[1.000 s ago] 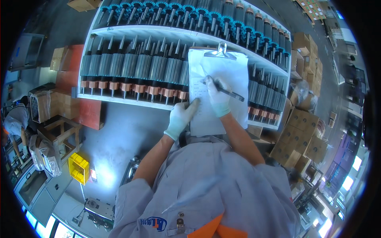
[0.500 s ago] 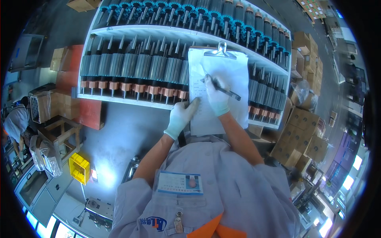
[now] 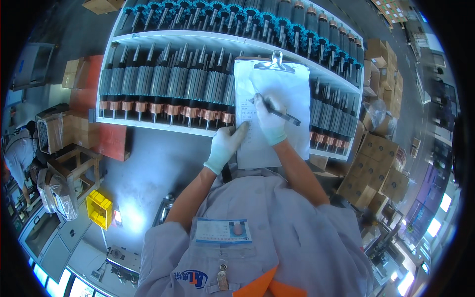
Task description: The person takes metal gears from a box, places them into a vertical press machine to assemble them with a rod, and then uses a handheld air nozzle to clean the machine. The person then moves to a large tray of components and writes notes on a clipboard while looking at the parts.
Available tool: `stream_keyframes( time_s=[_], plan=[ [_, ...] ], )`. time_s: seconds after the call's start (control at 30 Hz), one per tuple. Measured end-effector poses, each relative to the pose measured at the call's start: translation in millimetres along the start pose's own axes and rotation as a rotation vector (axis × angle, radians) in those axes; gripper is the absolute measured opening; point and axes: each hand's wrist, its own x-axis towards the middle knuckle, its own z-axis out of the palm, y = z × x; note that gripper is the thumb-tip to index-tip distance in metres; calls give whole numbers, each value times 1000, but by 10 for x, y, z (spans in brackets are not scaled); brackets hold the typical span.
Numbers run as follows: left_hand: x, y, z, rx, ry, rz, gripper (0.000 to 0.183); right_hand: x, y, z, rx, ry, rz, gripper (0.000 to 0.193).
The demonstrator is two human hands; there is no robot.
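Note:
A clipboard with white paper sheets [image 3: 277,153] is held upright against the front of a rack, its metal clip [image 3: 275,62] at the top. My left hand [image 3: 225,147], in a white glove, grips the board's left edge, thumb over the paper. In my gloved right hand [image 3: 270,116] is a dark pen [image 3: 287,117], its tip near the small printed table on the left of the sheet. Behind the clipboard, motor armatures [image 3: 170,81] with copper commutators stand in rows and are partly hidden by it.
A white rack [image 3: 198,35] carries armatures on two visible shelves, the upper ones with blue-green windings. Cardboard boxes [image 3: 371,163] are stacked at right. To the left are a red board [image 3: 110,138], a wooden frame [image 3: 74,166] and a yellow crate [image 3: 99,210]. A person [image 3: 20,153] bends at far left.
Both hands, the pen and the clipboard stay nearly in place. The person at far left has shifted slightly, and my chest badge has moved a little.

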Motion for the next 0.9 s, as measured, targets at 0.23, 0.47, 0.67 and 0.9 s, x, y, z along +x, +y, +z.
stream_keyframes(
  time_s=[0.23, 0.47, 0.67, 0.9],
  plan=[
    [-12, 45, -4, 43, -13, -6, 61, -9, 82, -35, 89, 42, 56, 28],
    [-14, 48, 11, 17, 6, -4, 62, -112, 68, -418, 36, 82, 120, 24],
    [-1, -5, 29, -39, 7, 36, 63, -98, -137, -612, 77, 102, 251, 25],
    [12, 1, 17, -21, 20, 3, 64, -98, -67, -681, 132, 115, 297, 27]
  ],
)
